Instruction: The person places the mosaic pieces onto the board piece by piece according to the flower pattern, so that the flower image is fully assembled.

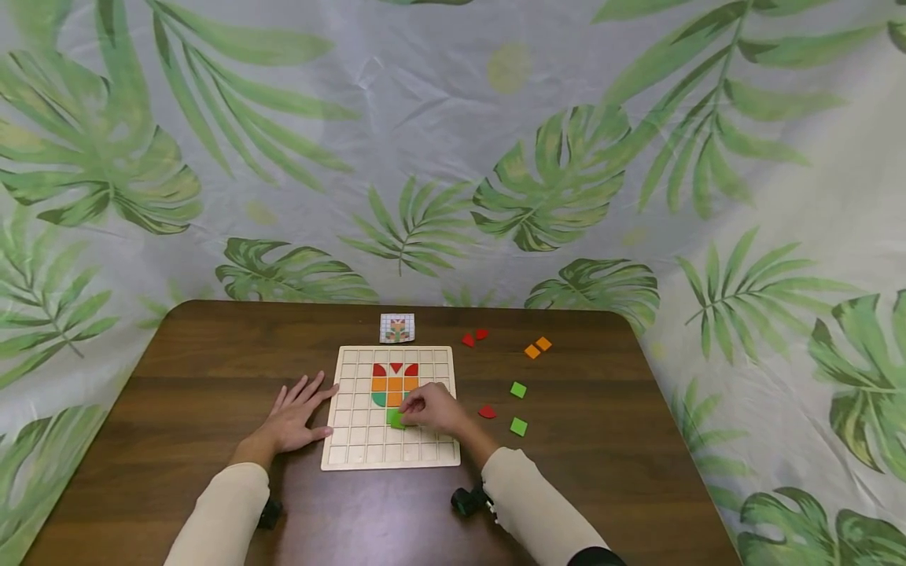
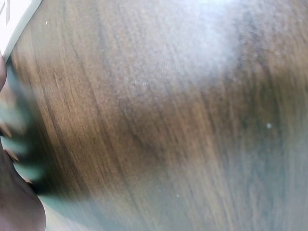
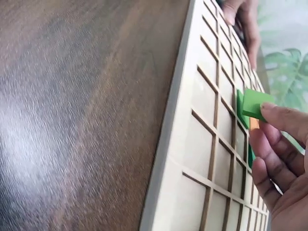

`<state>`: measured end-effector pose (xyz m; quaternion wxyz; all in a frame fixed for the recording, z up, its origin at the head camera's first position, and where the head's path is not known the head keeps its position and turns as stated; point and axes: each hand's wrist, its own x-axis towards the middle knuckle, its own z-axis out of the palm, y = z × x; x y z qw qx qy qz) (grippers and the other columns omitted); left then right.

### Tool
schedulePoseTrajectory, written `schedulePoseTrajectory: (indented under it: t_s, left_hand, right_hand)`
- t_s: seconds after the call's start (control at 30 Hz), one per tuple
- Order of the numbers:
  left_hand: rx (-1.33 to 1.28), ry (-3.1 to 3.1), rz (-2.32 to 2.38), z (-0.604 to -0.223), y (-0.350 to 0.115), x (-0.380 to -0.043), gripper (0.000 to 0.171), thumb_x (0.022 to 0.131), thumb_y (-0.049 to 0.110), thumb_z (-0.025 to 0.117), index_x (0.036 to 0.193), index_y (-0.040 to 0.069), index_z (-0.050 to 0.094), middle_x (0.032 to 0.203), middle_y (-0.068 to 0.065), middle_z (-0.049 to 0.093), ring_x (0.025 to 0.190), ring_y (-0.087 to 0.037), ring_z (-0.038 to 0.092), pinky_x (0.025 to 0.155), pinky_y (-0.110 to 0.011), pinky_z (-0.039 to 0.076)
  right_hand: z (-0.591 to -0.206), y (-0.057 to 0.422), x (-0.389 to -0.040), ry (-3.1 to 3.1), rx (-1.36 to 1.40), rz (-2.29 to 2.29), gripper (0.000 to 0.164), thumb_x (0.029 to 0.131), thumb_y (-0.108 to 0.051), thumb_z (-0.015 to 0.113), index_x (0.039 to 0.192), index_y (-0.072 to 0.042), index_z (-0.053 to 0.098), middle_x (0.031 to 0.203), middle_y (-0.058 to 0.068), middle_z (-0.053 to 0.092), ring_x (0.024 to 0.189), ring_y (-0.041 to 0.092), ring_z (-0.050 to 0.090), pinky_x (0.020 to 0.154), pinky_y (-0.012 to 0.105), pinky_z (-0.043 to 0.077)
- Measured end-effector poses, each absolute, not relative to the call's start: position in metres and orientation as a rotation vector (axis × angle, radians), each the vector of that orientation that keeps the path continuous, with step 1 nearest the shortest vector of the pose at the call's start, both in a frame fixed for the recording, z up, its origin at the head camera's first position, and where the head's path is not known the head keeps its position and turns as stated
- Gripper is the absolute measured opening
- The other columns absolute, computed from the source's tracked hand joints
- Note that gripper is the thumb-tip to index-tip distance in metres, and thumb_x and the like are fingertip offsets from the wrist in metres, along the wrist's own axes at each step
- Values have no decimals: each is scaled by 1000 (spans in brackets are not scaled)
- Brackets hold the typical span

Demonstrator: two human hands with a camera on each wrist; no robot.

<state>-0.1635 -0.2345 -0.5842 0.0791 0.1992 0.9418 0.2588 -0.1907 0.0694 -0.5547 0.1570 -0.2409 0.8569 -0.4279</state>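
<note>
My right hand (image 1: 432, 409) pinches a light green square tile (image 3: 256, 102) between thumb and fingers, over the lower middle of a pale wooden grid board (image 1: 354, 448). Another green piece (image 3: 240, 109) shows just behind that tile in the right wrist view. Above the hand on the board sit red pieces (image 1: 395, 368), orange squares (image 1: 394, 384) and a teal quarter-round (image 1: 379, 399); my fingers partly cover the pattern's right side. My left hand (image 1: 292, 420) lies spread on the table, its thumb and index fingertips at the board's left edge.
A small pattern card (image 1: 397, 328) lies behind the board. To the right are red pieces (image 1: 487, 412), orange squares (image 1: 532, 352) and green squares (image 1: 519, 427) on the brown table (image 1: 587, 472). A leaf-print cloth (image 1: 425, 102) hangs behind the table.
</note>
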Motion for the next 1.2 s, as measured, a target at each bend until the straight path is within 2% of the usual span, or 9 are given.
schedulePoseTrajectory:
  t_s: [0.17,0.37,0.73,0.93,1.2]
  left_hand:
    - [605,2822,782,-580,-234,-162,74,83,50,65,146,18,40,154,-23,22,138,-52,14,106,-70,2]
    - [552,2825,721,-573,-229,-162,75,83,43,69,145,12,42,154,-24,23,139,-51,16,107,-69,5]
    - [576,2821,749,-578,-231,-163,75,83,44,68,146,15,40,155,-24,21,139,-51,14,107,-69,3]
    - [547,2826,757,-575,-230,-162,75,82,39,71,145,11,42,155,-24,23,139,-51,15,108,-69,3]
    - [541,2826,737,-572,-229,-160,73,83,37,71,145,11,42,155,-23,22,140,-50,15,108,-69,4]
  right_hand:
    - [-557,65,-188,2458,-735,-1185,4,79,-7,78,81,-5,75,69,-4,67,61,-1,55,59,17,48]
    - [-562,64,-185,2475,-790,-1175,4,79,-7,78,80,-4,75,67,-4,65,59,-2,51,58,15,46]
    - [-569,63,-182,2514,-859,-1099,4,81,-10,77,81,-6,76,69,-8,59,63,-1,49,59,15,45]
    - [-570,63,-180,2539,-931,-1087,5,79,-8,78,82,-6,77,71,-5,60,65,-1,48,59,14,43]
    - [-572,63,-178,2561,-962,-1064,5,78,-10,80,81,-8,76,72,-7,58,66,-1,47,59,14,42]
